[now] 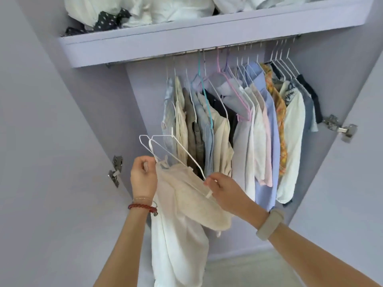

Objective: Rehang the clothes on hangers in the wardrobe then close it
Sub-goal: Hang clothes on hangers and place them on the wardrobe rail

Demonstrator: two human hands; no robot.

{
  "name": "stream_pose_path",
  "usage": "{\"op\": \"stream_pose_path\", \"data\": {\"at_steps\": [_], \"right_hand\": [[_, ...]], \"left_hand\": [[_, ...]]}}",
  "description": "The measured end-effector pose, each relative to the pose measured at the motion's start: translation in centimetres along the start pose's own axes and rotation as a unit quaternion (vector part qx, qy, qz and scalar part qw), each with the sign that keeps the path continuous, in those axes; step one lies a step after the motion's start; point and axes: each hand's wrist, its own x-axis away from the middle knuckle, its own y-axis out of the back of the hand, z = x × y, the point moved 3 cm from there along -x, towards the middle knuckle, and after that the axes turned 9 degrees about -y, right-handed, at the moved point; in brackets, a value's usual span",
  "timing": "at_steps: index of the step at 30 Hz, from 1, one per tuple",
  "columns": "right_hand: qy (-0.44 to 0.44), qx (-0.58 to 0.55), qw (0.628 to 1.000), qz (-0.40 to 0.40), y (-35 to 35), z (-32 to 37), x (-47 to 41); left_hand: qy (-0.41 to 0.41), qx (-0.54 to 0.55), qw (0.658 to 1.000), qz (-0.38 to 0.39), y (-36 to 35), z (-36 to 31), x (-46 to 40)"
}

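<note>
The left hand is gripping the near shoulder of a thin white wire hanger, fingers curled round it. The right hand is pinching a narrow strap at the hanger's far end. A cream sleeveless fabric top is draping from the hanger between both hands, in front of the open lilac wardrobe. Behind it, a row of hung shirts is hanging from the metal rail under a lilac shelf holding bundled white laundry
</note>
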Motion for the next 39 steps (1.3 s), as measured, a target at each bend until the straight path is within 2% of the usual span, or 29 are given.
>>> {"op": "stream_pose_path", "data": {"at_steps": [7, 10, 13, 16, 21, 28, 32, 35, 39], "right_hand": [[-0.066, -0.197, 0.975, 0.082, -3.6, 6.1, -12.4], [-0.070, -0.222, 0.970, 0.073, -5.5, 7.9, -17.2], [-0.048, -0.181, 0.982, -0.040, -5.1, 7.9, -20.7], [-0.071, -0.155, 0.971, -0.168, -2.3, 5.2, -22.5], [-0.048, -0.089, 0.961, -0.256, 1.0, 1.8, -23.0], [0.060, -0.021, 0.982, -0.177, -3.5, 4.0, -21.7], [0.066, -0.052, 0.987, -0.138, -5.8, 7.0, -22.5], [0.058, -0.113, 0.979, -0.156, -5.0, 10.6, -24.6], [0.041, -0.137, 0.965, -0.219, -2.9, 13.7, -27.9]], "left_hand": [[0.004, -0.024, 0.998, -0.061, 0.8, 2.2, -7.7], [0.016, -0.036, 0.996, -0.076, 0.5, 3.1, -9.8], [0.021, -0.054, 0.995, -0.075, -0.3, 3.8, -11.3], [0.023, -0.070, 0.996, -0.056, -2.0, 4.6, -12.5], [0.024, -0.054, 0.998, -0.029, -5.5, 5.9, -13.6], [0.047, -0.054, 0.995, -0.064, -5.3, 7.1, -16.4], [0.063, -0.048, 0.994, -0.081, -4.5, 7.4, -18.9], [0.026, -0.034, 0.996, -0.082, -5.0, 5.5, -22.3], [-0.058, -0.034, 0.996, -0.063, -7.0, 1.4, -29.0]]}}
